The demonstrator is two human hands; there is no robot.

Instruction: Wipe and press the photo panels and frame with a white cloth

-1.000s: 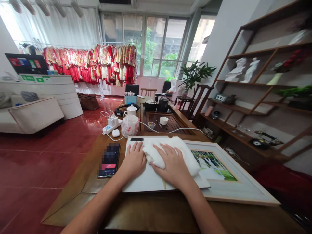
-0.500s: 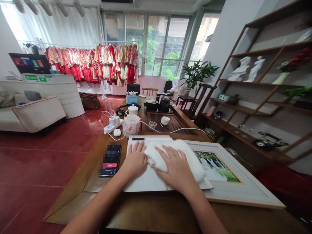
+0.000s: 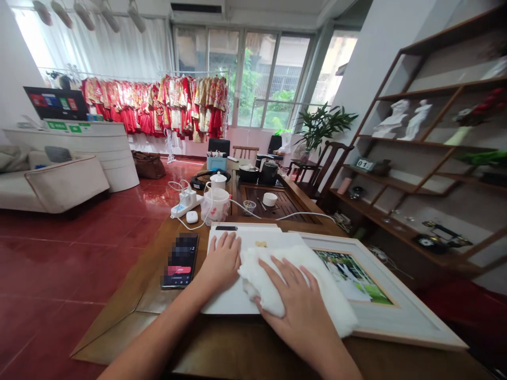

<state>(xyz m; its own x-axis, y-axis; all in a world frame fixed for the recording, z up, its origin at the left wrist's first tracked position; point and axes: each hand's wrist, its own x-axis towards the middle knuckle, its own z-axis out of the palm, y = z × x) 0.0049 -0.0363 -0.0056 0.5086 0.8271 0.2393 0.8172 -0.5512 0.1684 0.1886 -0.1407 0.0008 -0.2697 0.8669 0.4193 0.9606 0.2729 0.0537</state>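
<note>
My left hand (image 3: 222, 261) lies flat with fingers spread on the left part of a white board (image 3: 227, 295) on the wooden table (image 3: 245, 348), holding nothing. My right hand (image 3: 299, 309) lies flat, fingers stretched, pressing on a white cloth (image 3: 328, 293) that covers the board's near right part and the edge of a white picture frame (image 3: 400, 324). The frame holds a photo (image 3: 352, 277) with green background. A small yellowish mark (image 3: 260, 244) shows on the board beyond the cloth.
A phone (image 3: 180, 259) with a lit screen lies left of the board. Behind stand a white jug (image 3: 216, 205), a power strip (image 3: 185, 203), an earbud case (image 3: 191, 217) and a tea tray (image 3: 273, 203) with pots. Wooden shelves (image 3: 428, 142) stand on the right.
My right hand has slid the cloth toward me across the board, uncovering its far part and the yellowish mark. My left hand has stayed flat in place.
</note>
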